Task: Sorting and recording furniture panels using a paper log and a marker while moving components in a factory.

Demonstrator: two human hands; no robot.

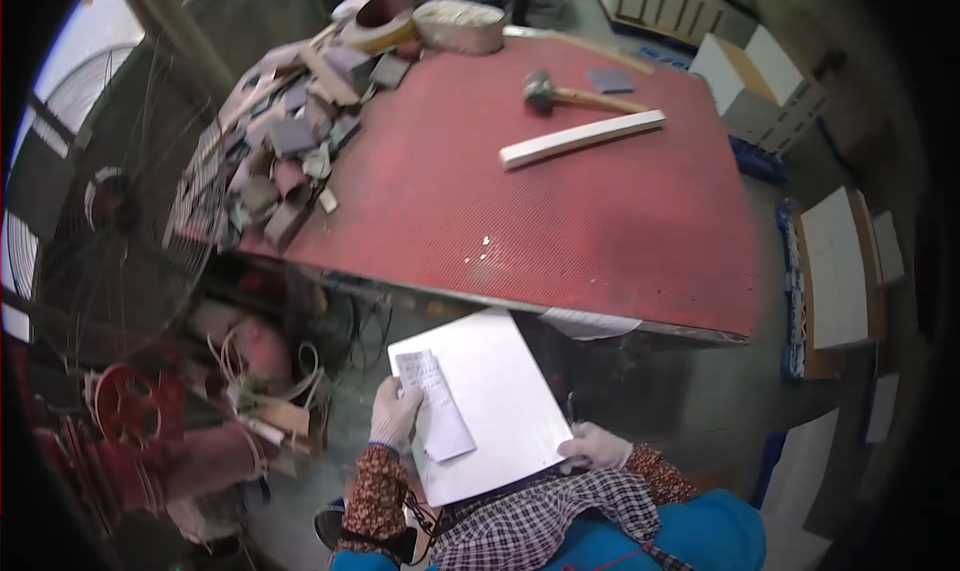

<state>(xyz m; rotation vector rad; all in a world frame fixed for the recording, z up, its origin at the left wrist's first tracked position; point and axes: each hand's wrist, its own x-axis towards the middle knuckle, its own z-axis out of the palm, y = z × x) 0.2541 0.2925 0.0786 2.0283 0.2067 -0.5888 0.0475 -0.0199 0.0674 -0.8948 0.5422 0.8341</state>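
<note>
A white rectangular board (pixel 515 396) is held in front of my body, below the near edge of the red-topped table. My left hand (pixel 393 414), in a pale glove, is closed on the board's left edge, and its thumb presses on a narrow handwritten paper slip (pixel 443 416) lying on the board. At the lower right corner, my right hand (pixel 597 445), also gloved, is closed on the board's edge. A small dark thing stands by the right fingers; I cannot make out what it is.
On the red table (pixel 590 231) lie a mallet (pixel 542 93), a white bar (pixel 585 138) and a heap of sanding blocks and scraps (pixel 290 136). A large fan (pixel 120 211) and red machine (pixel 170 461) stand left. Stacked white panels (pixel 835 271) stand right.
</note>
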